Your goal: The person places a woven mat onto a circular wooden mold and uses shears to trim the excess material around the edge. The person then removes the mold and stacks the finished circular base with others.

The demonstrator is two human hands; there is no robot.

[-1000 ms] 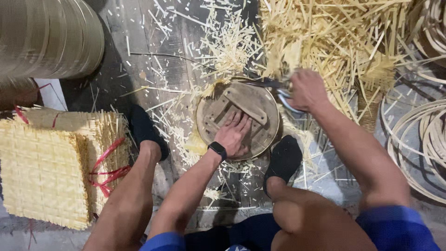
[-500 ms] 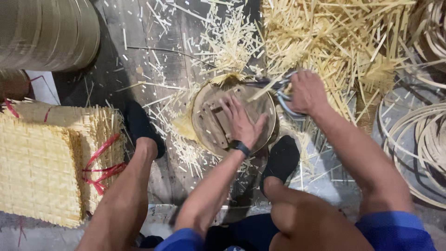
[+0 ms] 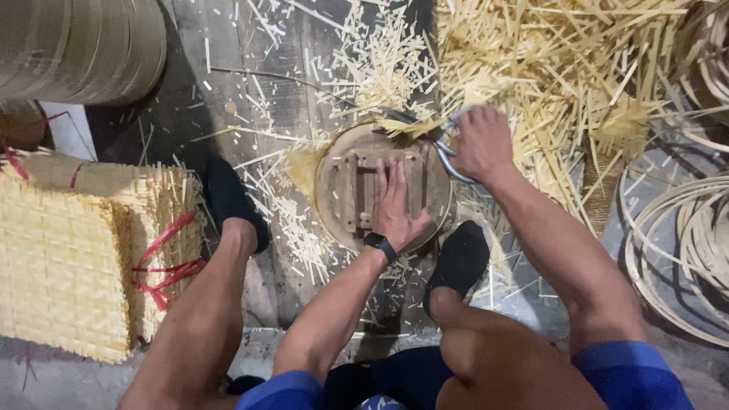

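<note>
The left hand (image 3: 395,201) lies flat, fingers spread, pressing down on a round wooden disc (image 3: 342,186) that sits on the dark plank floor (image 3: 258,91) between the person's two black-socked feet. Pale woven matting pokes out from under the disc's rim as a fringe (image 3: 304,163). The right hand (image 3: 480,144) is closed around the looped handles of metal shears (image 3: 448,156), whose blades reach the disc's far edge where a tuft of strips (image 3: 410,123) sticks out. The main risk, as I judge it, is to the left hand: its fingertips point toward the blades and lie near them, so a slip of the shears across the rim could nick them. If the pressure eases, the disc could shift on the matting and the cut edge would wander off round. Loose offcuts (image 3: 380,61) litter the floor and a heap of them (image 3: 577,76) lies just beyond the shears; strips caught under the disc could make it rock. A stack of woven mats (image 3: 68,258) tied with red string lies well apart to the left.
</note>
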